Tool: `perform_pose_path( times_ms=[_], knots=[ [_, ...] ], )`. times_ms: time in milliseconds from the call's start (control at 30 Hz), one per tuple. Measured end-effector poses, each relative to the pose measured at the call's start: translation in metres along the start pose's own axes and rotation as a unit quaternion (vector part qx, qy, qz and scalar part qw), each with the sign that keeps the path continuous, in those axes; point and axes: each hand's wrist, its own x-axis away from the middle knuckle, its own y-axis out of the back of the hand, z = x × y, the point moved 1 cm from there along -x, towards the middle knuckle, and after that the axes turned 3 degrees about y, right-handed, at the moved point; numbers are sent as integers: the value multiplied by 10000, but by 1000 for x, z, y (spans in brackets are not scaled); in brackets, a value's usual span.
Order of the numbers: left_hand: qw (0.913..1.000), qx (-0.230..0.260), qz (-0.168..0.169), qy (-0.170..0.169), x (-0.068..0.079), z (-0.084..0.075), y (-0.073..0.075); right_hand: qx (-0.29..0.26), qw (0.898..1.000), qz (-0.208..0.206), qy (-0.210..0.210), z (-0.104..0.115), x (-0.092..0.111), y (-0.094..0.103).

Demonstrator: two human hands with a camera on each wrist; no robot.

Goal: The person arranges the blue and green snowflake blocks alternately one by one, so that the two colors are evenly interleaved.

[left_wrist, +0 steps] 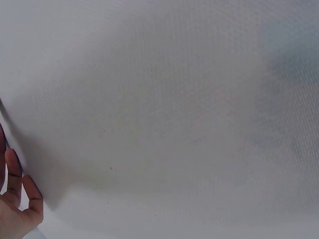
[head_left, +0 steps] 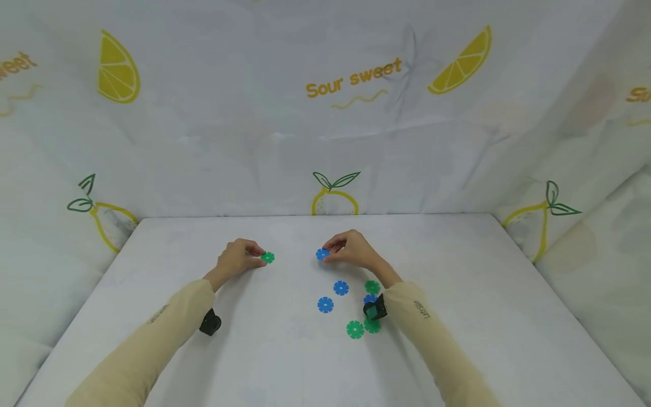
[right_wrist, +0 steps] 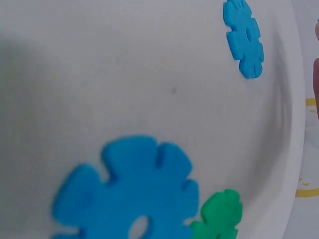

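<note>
In the head view my left hand (head_left: 236, 259) pinches a green snowflake-shaped disc (head_left: 268, 258) between thumb and fingertips, a little above the white table. Across a gap to the right, my right hand (head_left: 353, 249) holds a blue snowflake disc (head_left: 322, 254) by its edge, at about the same height in the picture. The left wrist view catches only some curled fingers of the left hand (left_wrist: 20, 211) at the lower left, without the disc. At the right wrist view's edge, just slivers of the right hand's fingers (right_wrist: 316, 87) show.
Several loose discs lie on the table below my right hand: a blue one (head_left: 341, 288), another blue one (head_left: 325, 305), and green ones (head_left: 355, 329). My right sleeve (head_left: 427, 322) and a black wrist camera (head_left: 375, 308) partly cover some. A lemon-print cloth (head_left: 244, 141) hangs behind.
</note>
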Motion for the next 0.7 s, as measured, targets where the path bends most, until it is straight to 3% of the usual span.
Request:
perform_pose_path(
  times_ms=[333, 700],
  knots=[
    [9999, -97, 44, 10, -1, -2, 0, 63, 9996, -158, -230, 2, -15, -10],
    [9998, -129, 95, 146, 0, -6, 2, 45, 9986, -42, -531, 15, -35, -33]
  ],
)
